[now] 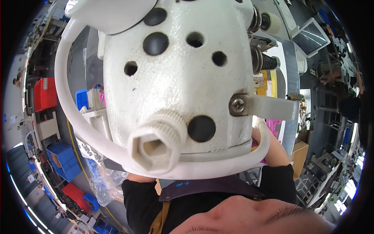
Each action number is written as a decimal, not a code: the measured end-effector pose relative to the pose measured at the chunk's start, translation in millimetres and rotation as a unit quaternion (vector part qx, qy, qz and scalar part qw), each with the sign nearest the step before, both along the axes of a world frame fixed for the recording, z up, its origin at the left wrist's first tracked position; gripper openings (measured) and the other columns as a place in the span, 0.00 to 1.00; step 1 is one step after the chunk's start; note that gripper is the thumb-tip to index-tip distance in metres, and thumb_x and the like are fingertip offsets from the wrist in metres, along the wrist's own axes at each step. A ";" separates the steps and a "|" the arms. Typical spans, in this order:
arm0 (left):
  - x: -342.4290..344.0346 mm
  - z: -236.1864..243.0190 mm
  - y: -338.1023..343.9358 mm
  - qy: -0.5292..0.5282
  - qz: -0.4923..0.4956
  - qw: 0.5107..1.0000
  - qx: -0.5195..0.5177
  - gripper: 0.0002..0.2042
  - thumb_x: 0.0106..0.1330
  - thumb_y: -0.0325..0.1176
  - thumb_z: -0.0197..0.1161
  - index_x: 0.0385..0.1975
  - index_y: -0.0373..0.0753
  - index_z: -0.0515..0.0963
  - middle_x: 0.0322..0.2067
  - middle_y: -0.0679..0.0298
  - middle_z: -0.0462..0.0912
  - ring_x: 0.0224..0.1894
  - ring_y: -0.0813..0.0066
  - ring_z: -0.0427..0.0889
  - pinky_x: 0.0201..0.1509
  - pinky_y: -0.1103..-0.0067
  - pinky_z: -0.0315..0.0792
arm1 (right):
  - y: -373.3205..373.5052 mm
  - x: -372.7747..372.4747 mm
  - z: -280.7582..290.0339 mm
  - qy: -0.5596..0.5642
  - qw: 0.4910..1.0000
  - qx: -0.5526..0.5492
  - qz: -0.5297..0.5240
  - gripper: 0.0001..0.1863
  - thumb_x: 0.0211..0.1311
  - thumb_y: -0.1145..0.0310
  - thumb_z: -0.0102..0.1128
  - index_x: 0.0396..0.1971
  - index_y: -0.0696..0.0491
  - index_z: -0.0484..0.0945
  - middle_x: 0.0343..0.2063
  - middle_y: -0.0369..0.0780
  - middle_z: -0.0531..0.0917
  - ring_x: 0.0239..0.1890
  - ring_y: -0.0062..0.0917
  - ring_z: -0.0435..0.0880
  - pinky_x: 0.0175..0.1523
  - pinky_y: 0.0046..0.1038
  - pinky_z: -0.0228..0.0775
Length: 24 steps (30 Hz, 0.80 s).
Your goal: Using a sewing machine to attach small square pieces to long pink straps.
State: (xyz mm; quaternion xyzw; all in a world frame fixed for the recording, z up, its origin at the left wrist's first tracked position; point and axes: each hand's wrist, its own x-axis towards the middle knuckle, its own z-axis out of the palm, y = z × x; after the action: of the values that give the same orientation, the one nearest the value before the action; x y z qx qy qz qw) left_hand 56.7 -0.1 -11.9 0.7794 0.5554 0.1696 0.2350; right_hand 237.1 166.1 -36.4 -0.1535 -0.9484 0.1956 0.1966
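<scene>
A white sewing machine head (pixel 175 89) fills the middle of the view, close up. It hides most of what lies beneath it. My right forearm (pixel 276 150) bends in behind the machine's right side, near some bright pink material (pixel 274 125). The fingers of that hand are hidden by the machine. Of my left arm only the dark sleeve (pixel 138 195) and a strip of skin show below the machine; the left hand itself is covered. What either hand holds cannot be seen.
A white tube (pixel 62 78) loops round the machine's left and front. Thread tension knobs (pixel 269 62) stick out at its right. Clear plastic wrap (pixel 103 183) hangs at lower left, near blue (pixel 64 160) and red (pixel 45 93) bins. A screen (pixel 311 37) stands upper right.
</scene>
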 end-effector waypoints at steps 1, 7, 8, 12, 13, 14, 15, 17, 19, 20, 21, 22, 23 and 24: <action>-0.4 1.6 0.3 0.004 0.000 1.000 0.000 0.24 0.63 0.38 0.60 0.59 0.38 0.68 0.54 0.57 0.74 0.51 0.62 0.77 0.53 0.73 0.71 | -0.1 1.4 -0.9 0.002 1.000 0.000 -0.002 0.16 0.48 0.69 0.56 0.39 0.53 0.79 0.42 0.39 0.82 0.46 0.31 0.81 0.53 0.32 0.73; -0.9 1.8 0.4 0.015 -0.001 1.000 0.026 0.25 0.63 0.37 0.60 0.59 0.38 0.67 0.53 0.59 0.75 0.50 0.63 0.78 0.52 0.73 0.72 | -1.3 3.3 -2.4 0.000 1.000 0.013 -0.001 0.16 0.48 0.70 0.56 0.40 0.53 0.79 0.45 0.39 0.81 0.49 0.30 0.80 0.55 0.32 0.72; -1.6 1.6 -0.1 0.016 -0.001 1.000 0.025 0.25 0.63 0.37 0.60 0.59 0.38 0.67 0.53 0.59 0.75 0.50 0.63 0.78 0.52 0.73 0.72 | -0.9 3.7 0.0 -0.008 1.000 0.020 -0.001 0.16 0.49 0.70 0.56 0.40 0.53 0.79 0.45 0.39 0.81 0.49 0.30 0.80 0.55 0.32 0.72; -1.6 -4.8 -2.6 0.020 -0.008 1.000 0.000 0.25 0.63 0.37 0.61 0.59 0.38 0.67 0.54 0.59 0.75 0.50 0.63 0.77 0.52 0.73 0.72 | -0.7 4.4 2.1 -0.022 1.000 0.019 -0.004 0.16 0.50 0.70 0.56 0.41 0.53 0.79 0.46 0.39 0.81 0.49 0.30 0.80 0.56 0.32 0.72; -1.4 -12.6 -6.1 0.013 -0.004 1.000 0.021 0.25 0.63 0.37 0.61 0.59 0.38 0.67 0.54 0.60 0.75 0.50 0.63 0.77 0.52 0.73 0.72 | -1.0 4.0 1.8 -0.021 1.000 0.018 -0.004 0.16 0.50 0.70 0.56 0.41 0.53 0.79 0.46 0.39 0.81 0.49 0.30 0.80 0.56 0.32 0.72; 1.4 -36.6 -16.5 0.017 -0.002 1.000 0.020 0.25 0.63 0.37 0.61 0.59 0.38 0.67 0.54 0.60 0.75 0.50 0.63 0.77 0.52 0.73 0.72 | -1.9 1.7 2.0 -0.001 1.000 0.006 0.001 0.16 0.50 0.70 0.56 0.41 0.53 0.79 0.46 0.40 0.81 0.49 0.30 0.80 0.56 0.32 0.72; 6.0 -72.1 -32.0 0.032 0.020 0.999 0.017 0.26 0.62 0.37 0.61 0.60 0.37 0.67 0.55 0.59 0.74 0.52 0.63 0.76 0.54 0.73 0.71 | -3.3 -1.8 3.3 0.019 1.000 -0.005 0.008 0.16 0.50 0.70 0.57 0.42 0.53 0.79 0.47 0.40 0.81 0.50 0.31 0.80 0.56 0.33 0.72; 11.4 -91.7 -30.0 0.031 0.029 0.999 0.021 0.26 0.62 0.36 0.62 0.60 0.37 0.66 0.56 0.59 0.73 0.53 0.62 0.75 0.55 0.73 0.70 | -0.9 2.2 7.2 0.006 1.000 0.004 -0.002 0.17 0.50 0.70 0.57 0.42 0.53 0.79 0.47 0.40 0.81 0.50 0.31 0.80 0.56 0.33 0.72; 8.4 -89.2 -25.1 0.026 0.015 0.999 0.015 0.26 0.62 0.35 0.61 0.61 0.36 0.65 0.58 0.56 0.69 0.57 0.60 0.70 0.59 0.71 0.66 | 0.7 5.2 3.6 0.000 1.000 0.005 -0.008 0.17 0.49 0.70 0.57 0.42 0.53 0.79 0.47 0.40 0.81 0.50 0.32 0.80 0.56 0.33 0.72; 4.5 -82.7 -24.7 0.029 0.013 0.999 0.012 0.27 0.62 0.34 0.61 0.61 0.36 0.65 0.59 0.55 0.67 0.59 0.58 0.68 0.61 0.70 0.64 | 0.3 4.5 1.8 0.006 1.000 0.006 -0.004 0.17 0.49 0.70 0.57 0.42 0.53 0.79 0.47 0.41 0.81 0.50 0.32 0.80 0.56 0.33 0.72; 0.5 -75.9 -23.8 0.031 0.011 0.999 0.008 0.27 0.62 0.33 0.61 0.61 0.35 0.64 0.61 0.54 0.65 0.61 0.57 0.65 0.63 0.69 0.61 | 0.0 3.8 0.1 0.012 1.000 0.007 -0.001 0.18 0.49 0.70 0.57 0.43 0.53 0.79 0.47 0.41 0.81 0.50 0.32 0.80 0.56 0.33 0.72; -3.3 -69.0 -22.3 0.032 0.008 0.999 0.005 0.27 0.62 0.33 0.61 0.61 0.35 0.64 0.62 0.53 0.63 0.63 0.56 0.63 0.65 0.68 0.59 | -0.2 2.9 -0.9 0.014 1.000 0.005 -0.001 0.18 0.49 0.70 0.57 0.43 0.53 0.79 0.47 0.41 0.81 0.50 0.32 0.80 0.56 0.33 0.72; -5.9 -62.1 -20.0 0.033 0.003 0.999 0.003 0.27 0.62 0.32 0.60 0.62 0.34 0.63 0.63 0.51 0.61 0.64 0.55 0.60 0.67 0.67 0.57 | -0.2 2.8 0.3 0.016 1.000 0.005 -0.001 0.18 0.49 0.70 0.57 0.42 0.54 0.79 0.47 0.41 0.81 0.50 0.32 0.80 0.55 0.33 0.72; -7.9 -56.1 -17.6 0.033 -0.001 0.999 0.001 0.27 0.62 0.31 0.60 0.62 0.34 0.63 0.64 0.50 0.59 0.66 0.54 0.58 0.69 0.66 0.54 | -0.1 3.0 0.8 0.018 1.000 0.004 -0.002 0.18 0.49 0.70 0.57 0.42 0.54 0.79 0.47 0.41 0.81 0.49 0.32 0.80 0.55 0.33 0.73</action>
State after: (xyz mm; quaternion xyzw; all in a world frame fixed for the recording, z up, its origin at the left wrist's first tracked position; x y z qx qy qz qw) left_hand 48.8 -17.8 -68.0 0.7855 0.5615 0.1443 0.2163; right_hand 240.1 166.0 -35.6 -0.1511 -0.9453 0.1940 0.2142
